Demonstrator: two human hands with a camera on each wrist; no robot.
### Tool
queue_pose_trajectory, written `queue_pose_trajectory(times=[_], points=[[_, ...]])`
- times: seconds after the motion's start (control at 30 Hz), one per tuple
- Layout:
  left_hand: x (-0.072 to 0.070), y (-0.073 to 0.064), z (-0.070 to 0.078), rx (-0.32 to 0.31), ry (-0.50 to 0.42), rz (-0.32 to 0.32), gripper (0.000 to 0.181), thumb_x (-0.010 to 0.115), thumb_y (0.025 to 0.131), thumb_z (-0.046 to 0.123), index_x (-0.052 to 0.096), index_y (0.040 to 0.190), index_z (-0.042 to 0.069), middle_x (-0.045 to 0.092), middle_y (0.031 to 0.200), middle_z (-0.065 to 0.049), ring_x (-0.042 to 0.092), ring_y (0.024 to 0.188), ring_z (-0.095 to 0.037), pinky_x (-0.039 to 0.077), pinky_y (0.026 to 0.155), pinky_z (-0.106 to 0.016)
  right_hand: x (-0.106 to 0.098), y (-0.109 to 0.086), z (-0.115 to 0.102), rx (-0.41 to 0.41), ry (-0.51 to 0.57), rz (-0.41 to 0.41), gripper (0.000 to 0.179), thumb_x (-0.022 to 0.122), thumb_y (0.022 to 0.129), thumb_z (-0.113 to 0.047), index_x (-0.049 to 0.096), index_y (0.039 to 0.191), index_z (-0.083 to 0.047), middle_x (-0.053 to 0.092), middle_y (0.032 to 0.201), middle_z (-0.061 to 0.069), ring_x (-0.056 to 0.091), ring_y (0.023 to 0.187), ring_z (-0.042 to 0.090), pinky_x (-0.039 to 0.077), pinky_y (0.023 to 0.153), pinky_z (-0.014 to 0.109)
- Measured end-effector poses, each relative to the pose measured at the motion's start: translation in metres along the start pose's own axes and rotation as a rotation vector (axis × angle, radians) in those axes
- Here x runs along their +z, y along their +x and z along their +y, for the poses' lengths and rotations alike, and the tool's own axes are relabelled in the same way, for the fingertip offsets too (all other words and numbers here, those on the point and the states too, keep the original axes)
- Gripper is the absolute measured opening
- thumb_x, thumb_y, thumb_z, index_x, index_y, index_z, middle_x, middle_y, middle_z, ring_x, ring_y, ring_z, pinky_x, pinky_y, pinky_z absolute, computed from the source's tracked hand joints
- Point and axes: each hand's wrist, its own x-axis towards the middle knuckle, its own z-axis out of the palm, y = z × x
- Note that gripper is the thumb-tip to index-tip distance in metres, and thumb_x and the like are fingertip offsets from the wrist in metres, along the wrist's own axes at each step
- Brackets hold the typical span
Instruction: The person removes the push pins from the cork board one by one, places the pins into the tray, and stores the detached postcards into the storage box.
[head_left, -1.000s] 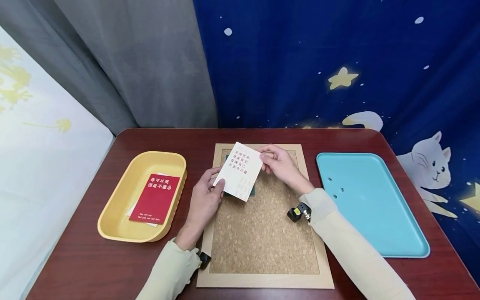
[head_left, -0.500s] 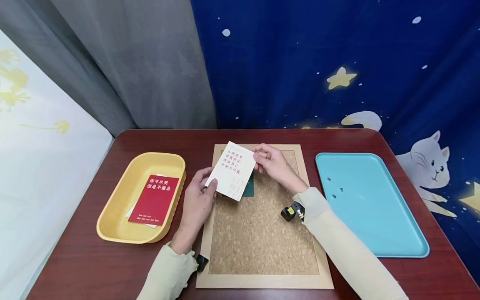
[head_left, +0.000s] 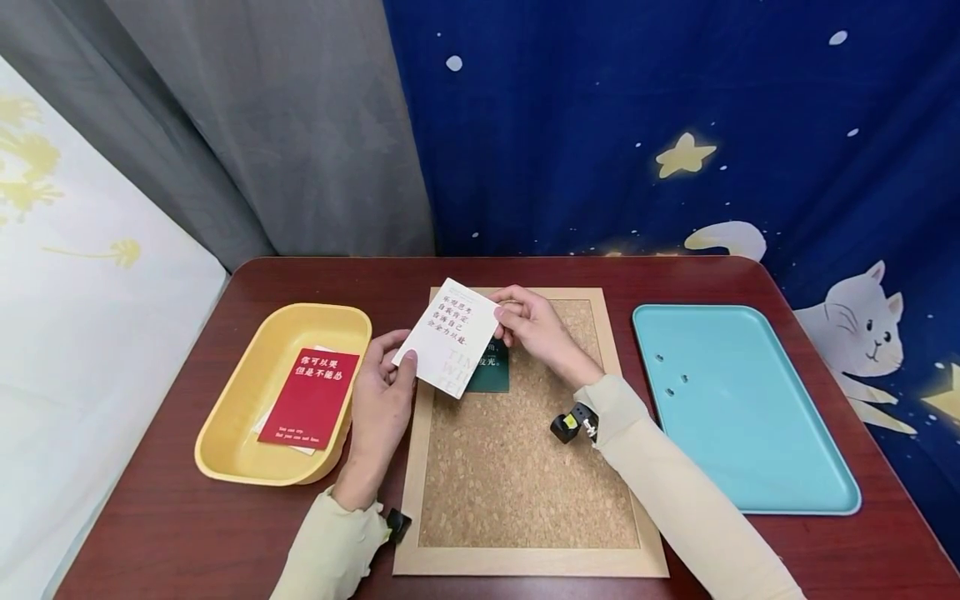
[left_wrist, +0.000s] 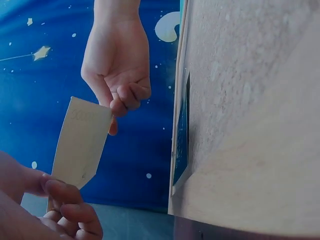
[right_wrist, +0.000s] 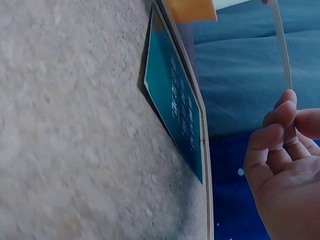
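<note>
A white card (head_left: 450, 342) with lines of red Chinese characters is held tilted above the upper left of the cork board (head_left: 532, 467). My left hand (head_left: 384, 408) pinches its lower left edge, thumb on the printed face. At its upper right edge, my right hand (head_left: 534, 327) grips it between thumb and fingers. Its plain back side shows in the left wrist view as a pale card (left_wrist: 80, 142). Under it, a dark green card (head_left: 491, 375) lies on the cork, partly hidden in the head view; the right wrist view shows this green card (right_wrist: 172, 105) with white writing.
Left of the board stands a yellow basket (head_left: 213, 442) holding a red card (head_left: 309, 400) on top of pale ones. On the right lies a light blue tray (head_left: 757, 417) with several small metallic pieces near its left side. Curtains hang behind the table (head_left: 150, 500).
Both hands have carried the white card to the left, off part of the green card, which shows more now. The grip on the white card is unchanged.
</note>
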Motion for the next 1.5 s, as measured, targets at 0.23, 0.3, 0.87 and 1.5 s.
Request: queue_pose_trajectory(times=[0.23,0.3,0.87,1.5], points=[[-0.008,-0.002,-0.001,0.017,0.032,0.060,0.036,0.058,0.106,0.016,0.055,0.141,0.009,0.071,0.131,-0.014,0.065,0.086,-0.007,0.049,0.066,-0.016,0.010,0.003,-0.001,-0.009,0.017,-0.014,0.028,0.051,0.104,0.002,0.056,0.130,0.009,0.062,0.069,0.000,0.053,0.055,0.008,0.043,0.054,0.023],[-0.010,-0.002,-0.001,0.024,0.025,0.080,0.035,0.059,0.106,0.016,0.056,0.141,0.010,0.072,0.130,-0.013,0.065,0.086,-0.007,0.049,0.065,-0.016,0.012,0.004,-0.001,-0.016,0.018,-0.026,0.028,0.051,0.105,0.000,0.056,0.130,0.009,0.063,0.069,-0.001,0.054,0.055,0.008,0.043,0.054,0.024],[-0.020,-0.007,-0.001,0.072,-0.024,0.171,0.032,0.061,0.104,0.013,0.062,0.135,0.010,0.064,0.075,0.008,0.044,0.052,-0.004,0.040,0.050,-0.017,0.024,0.006,-0.001,-0.042,0.045,-0.045,0.028,0.052,0.104,0.000,0.058,0.131,0.008,0.065,0.070,0.000,0.055,0.055,0.008,0.044,0.057,0.024],[-0.034,-0.006,0.005,0.096,-0.063,0.224,0.028,0.058,0.105,0.012,0.066,0.132,0.010,0.065,0.074,0.010,0.052,0.058,-0.005,0.044,0.054,-0.014,0.042,0.009,-0.004,-0.044,0.041,-0.045,0.028,0.053,0.105,0.000,0.058,0.132,0.006,0.065,0.070,-0.001,0.055,0.056,0.009,0.045,0.057,0.026]])
